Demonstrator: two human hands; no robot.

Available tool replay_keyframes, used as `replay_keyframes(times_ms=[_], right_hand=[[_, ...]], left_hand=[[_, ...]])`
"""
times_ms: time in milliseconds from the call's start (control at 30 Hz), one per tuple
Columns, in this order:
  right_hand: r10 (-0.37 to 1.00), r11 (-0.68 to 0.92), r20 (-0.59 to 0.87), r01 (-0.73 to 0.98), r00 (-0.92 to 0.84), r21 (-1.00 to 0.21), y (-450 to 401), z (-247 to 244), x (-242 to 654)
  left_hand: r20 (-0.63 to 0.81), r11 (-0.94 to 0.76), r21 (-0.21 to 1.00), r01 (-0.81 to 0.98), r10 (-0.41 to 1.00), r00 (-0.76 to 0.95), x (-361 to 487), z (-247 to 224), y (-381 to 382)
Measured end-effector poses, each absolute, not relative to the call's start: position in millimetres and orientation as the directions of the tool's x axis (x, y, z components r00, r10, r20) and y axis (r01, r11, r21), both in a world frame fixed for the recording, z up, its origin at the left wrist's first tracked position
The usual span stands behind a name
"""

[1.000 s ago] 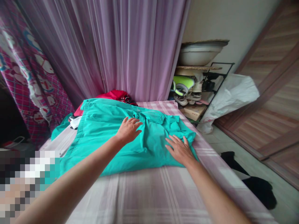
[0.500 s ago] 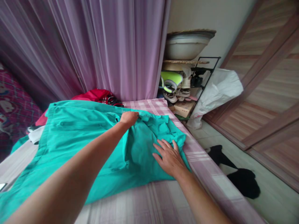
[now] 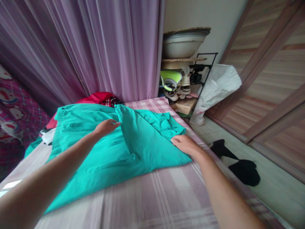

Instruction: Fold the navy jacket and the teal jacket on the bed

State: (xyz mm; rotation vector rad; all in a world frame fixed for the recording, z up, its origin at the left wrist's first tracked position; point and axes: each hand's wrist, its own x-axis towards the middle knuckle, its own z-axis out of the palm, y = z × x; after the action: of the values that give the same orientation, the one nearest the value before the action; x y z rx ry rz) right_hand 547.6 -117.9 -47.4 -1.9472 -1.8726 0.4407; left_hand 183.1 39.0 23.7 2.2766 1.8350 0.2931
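Note:
A wide turquoise-green garment (image 3: pixel 147 143) lies partly folded over on the bed, its kind not plain to see. My left hand (image 3: pixel 108 126) is closed, its fingertips pinching at the folded-over edge near the middle. At the garment's right side my right hand (image 3: pixel 184 143) is closed, with curled fingers gripping the cloth along a slanting edge. Beyond this edge a crumpled part of the same cloth shows. The fingertips of both hands are partly hidden.
The bed has a pink checked sheet (image 3: pixel 133 203). Red clothing (image 3: pixel 97 98) is heaped by the purple curtain (image 3: pixel 124 47). On the right stand a shoe rack (image 3: pixel 209 68) with a basin (image 3: pixel 184 44) and a white bag (image 3: pixel 216 86). Black cloth (image 3: pixel 245 173) lies on the floor.
My left hand has moved left with the folded edge, and the cloth right of it is smoother. My right hand, flat and spread before, has closed on the garment's right side.

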Motion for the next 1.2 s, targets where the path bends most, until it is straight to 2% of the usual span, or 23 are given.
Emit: replay_keyframes(times_ms=[67,133,233,300,533,667,767,833,900,967,1033,1067,1133,1200], right_hand=[[0.999,-0.048,-0.019,0.864,0.045,-0.502,-119.7,-45.7,545.1],[0.997,-0.074,-0.006,0.871,0.081,-0.487,-120.4,-43.9,534.7],[0.970,-0.030,0.207,0.903,0.131,-0.429,-119.4,-45.1,517.1],[0.946,-0.046,0.282,0.926,0.161,-0.375,-118.9,-50.0,510.8],[0.972,-0.090,0.188,0.965,0.139,-0.247,-123.3,-63.7,509.1],[0.977,-0.139,0.135,0.973,0.165,-0.184,-125.3,-57.8,506.7],[0.969,-0.182,0.138,0.971,0.203,-0.154,-127.4,-48.5,504.4],[0.961,-0.145,0.215,0.978,0.175,-0.150,-129.8,-41.5,498.2],[0.943,-0.004,0.327,0.986,0.059,-0.165,-133.1,-37.4,485.8],[0.910,0.207,0.395,0.965,-0.131,-0.159,-136.6,-39.4,469.3],[0.891,0.355,0.348,0.925,-0.291,-0.136,-139.5,-48.3,453.6],[0.900,0.376,0.285,0.918,-0.329,-0.128,-140.4,-54.5,447.7],[0.935,0.337,0.156,0.934,-0.318,-0.117,-140.8,-67.1,441.2],[0.959,0.276,0.099,0.955,-0.266,-0.105,-139.5,-76.8,440.7]], left_hand=[[-0.034,-0.199,0.248,0.948,0.976,0.214,193.9,-1.1,4.1],[-0.035,-0.220,0.276,0.936,0.970,0.239,206.3,-17.8,-23.6],[0.033,-0.215,0.291,0.932,0.976,0.215,217.2,-30.1,-45.4],[0.082,-0.184,0.319,0.930,0.983,0.166,216.4,-34.8,-50.2],[0.161,-0.177,0.475,0.862,0.981,0.113,202.8,-50.3,-59.3],[0.172,-0.196,0.491,0.849,0.977,0.127,197.0,-43.6,-68.4],[0.127,-0.265,0.427,0.865,0.964,0.233,178.7,-32.4,-83.0],[0.052,-0.290,0.363,0.885,0.955,0.292,159.2,-26.9,-96.6],[0.000,-0.319,0.284,0.904,0.943,0.333,137.0,-25.1,-110.7],[-0.009,-0.334,0.194,0.922,0.940,0.342,115.1,-26.7,-122.7],[-0.004,-0.312,0.118,0.943,0.949,0.315,95.2,-29.9,-131.5],[-0.003,-0.295,0.087,0.952,0.955,0.297,86.1,-31.4,-134.6],[-0.001,-0.260,0.030,0.965,0.966,0.260,69.3,-33.3,-139.1],[0.015,-0.222,-0.013,0.975,0.975,0.222,53.9,-33.3,-141.7]])
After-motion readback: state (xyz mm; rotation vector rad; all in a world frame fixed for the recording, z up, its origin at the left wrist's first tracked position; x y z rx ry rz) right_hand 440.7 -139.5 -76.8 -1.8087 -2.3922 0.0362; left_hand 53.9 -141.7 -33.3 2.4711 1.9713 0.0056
